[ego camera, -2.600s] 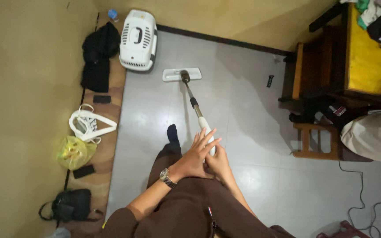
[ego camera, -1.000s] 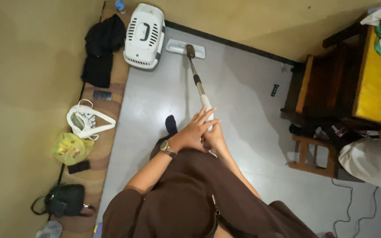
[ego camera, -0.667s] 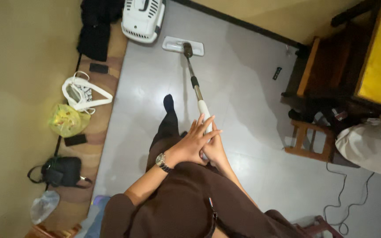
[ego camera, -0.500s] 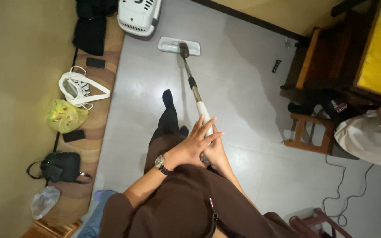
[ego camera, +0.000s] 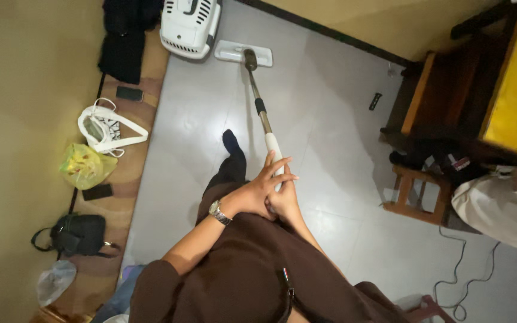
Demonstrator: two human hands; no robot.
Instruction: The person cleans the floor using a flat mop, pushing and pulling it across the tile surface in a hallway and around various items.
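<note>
The mop head (ego camera: 243, 53) now sits farther out than half a second ago, close beside the white pet carrier (ego camera: 189, 25) by the far wall. Nearest, the right hand (ego camera: 282, 202) is wrapped shut around the white grip of the mop handle (ego camera: 272, 148). The left hand (ego camera: 258, 188) lies over it, fingers (ego camera: 282, 177) loosely spread across the handle rather than clamped. A dark-socked foot (ego camera: 231, 142) stands on the grey floor (ego camera: 330, 119) left of the handle.
</note>
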